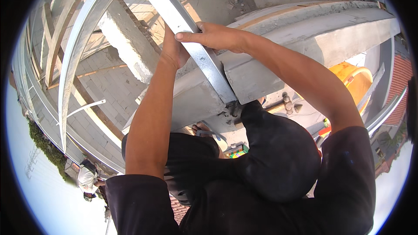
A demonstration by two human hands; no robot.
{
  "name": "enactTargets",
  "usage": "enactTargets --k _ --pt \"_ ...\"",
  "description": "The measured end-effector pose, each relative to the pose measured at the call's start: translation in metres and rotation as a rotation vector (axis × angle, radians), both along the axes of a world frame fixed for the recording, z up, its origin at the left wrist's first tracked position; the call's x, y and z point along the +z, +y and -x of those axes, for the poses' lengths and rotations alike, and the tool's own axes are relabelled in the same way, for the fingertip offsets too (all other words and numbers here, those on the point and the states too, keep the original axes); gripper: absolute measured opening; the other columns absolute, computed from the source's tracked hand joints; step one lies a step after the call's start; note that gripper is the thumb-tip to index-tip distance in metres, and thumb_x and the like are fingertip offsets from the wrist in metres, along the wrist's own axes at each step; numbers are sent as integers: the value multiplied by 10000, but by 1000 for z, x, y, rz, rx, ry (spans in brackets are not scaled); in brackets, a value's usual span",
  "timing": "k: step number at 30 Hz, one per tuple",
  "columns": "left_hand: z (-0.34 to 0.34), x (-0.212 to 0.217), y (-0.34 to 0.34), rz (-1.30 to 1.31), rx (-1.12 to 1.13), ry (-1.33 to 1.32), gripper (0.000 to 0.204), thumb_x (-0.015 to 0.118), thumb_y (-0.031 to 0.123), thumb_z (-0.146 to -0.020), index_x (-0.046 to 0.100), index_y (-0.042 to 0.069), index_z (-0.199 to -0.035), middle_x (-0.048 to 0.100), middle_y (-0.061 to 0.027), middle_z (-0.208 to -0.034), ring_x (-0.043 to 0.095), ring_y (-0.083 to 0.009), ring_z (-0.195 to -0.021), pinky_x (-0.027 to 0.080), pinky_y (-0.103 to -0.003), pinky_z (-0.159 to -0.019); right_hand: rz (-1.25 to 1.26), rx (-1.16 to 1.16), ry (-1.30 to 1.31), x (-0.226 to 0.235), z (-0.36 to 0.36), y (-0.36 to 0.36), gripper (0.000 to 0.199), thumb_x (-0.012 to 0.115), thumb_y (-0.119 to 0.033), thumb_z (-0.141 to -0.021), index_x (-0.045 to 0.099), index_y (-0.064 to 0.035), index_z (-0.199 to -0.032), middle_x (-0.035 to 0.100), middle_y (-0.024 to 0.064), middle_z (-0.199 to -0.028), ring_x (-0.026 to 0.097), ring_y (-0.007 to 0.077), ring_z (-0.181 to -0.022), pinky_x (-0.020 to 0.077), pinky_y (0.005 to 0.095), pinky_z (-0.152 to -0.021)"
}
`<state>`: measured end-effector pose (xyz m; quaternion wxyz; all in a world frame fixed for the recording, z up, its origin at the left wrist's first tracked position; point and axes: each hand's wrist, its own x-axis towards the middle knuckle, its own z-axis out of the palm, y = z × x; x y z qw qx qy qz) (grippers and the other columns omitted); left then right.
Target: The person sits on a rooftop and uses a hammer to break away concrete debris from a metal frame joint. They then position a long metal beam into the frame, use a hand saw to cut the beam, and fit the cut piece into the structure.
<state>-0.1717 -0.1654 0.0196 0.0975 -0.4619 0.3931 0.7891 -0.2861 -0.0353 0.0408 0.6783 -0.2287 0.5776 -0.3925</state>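
Gripping a galvanised steel channel, both hands sit together on it just above the centre of the frame. Right hand lies over the top face, fingers wrapped across the strip, thumb pointing left. Left hand presses against the channel's left edge from below; fingers mostly hidden behind the strip, so cannot tell how fully they close around it.

Channel position: runs from the upper middle of the frame diagonally down to the centre, where its lower end meets a grey concrete beam that crosses the frame from centre to upper right. A second curved steel channel arcs down the upper left, apart from both hands.

Person crouches on the beam, knees in dark trousers filling the lower centre. A yellow mixer drum shows at the right, and another person in a light shirt stands far below at lower left.

Risks, judged from this frame:
- Height: ground is well below; a shift of weight while both hands are busy could cost balance.
- Channel edges look thin and sharp; bare palms sliding along them could be cut.
- Lower end appears only resting at the beam; fixing not visible. If grip slackens, the strip could pivot or drop toward the person below.
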Motion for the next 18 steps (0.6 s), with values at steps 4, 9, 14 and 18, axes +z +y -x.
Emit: enactTargets --k 4,9,14,18 --pt "-12 -21 24 -52 127 70 974 319 890 -913 417 123 -1505 567 -183 -1381 607 -328 -1259 536 -517 -1026 -64 -9 101 -8 -5 -9 1258 635 -847 -803 419 239 -1400 521 456 -1302 560 479 -1300 494 522 -1026" --pt "-6 -20 37 -103 299 106 917 300 856 -946 429 126 -1487 590 -167 -1298 642 -304 -1167 573 -483 -954 -70 -47 198 -4 -8 -10 1233 656 -805 -810 449 288 -1340 502 497 -1302 526 525 -1317 460 566 -1065" --pt "6 -30 32 -150 379 274 901 270 843 -963 435 120 -1475 596 -161 -1246 648 -295 -1130 576 -486 -927 -148 -131 187 -15 -14 -12 1141 650 -743 -851 440 232 -1405 524 419 -1363 556 458 -1311 437 516 -1106" --pt "4 -29 26 -128 270 220 894 236 840 -972 440 121 -1462 585 -158 -1225 648 -289 -1096 577 -493 -875 -147 -128 189 -19 -14 -11 1120 645 -728 -866 421 212 -1431 540 387 -1367 571 418 -1305 455 492 -1091"
